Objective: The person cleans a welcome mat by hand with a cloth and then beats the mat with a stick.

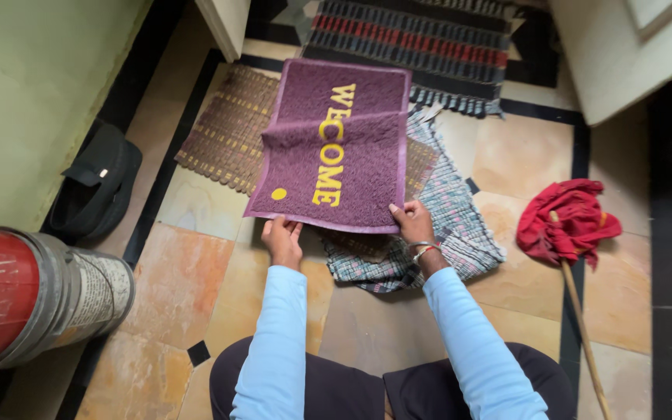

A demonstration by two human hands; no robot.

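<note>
**A home's doorway floor**

I'm at a house entrance: peach stone floor tiles (507, 155) edged in black, a purple bristly doormat with yellow letters (334, 148), a striped woven rug (421, 39), and a red cloth mop on a wooden stick (569, 222).

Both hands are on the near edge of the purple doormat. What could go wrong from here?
1. The purple doormat is held only along its near edge by the left hand and right hand; it already sags mid-way and may buckle.
2. It overlaps the brown woven mat and checked cloth rug; dragging could bunch them.
3. The red mop lies close by the right side.
</note>
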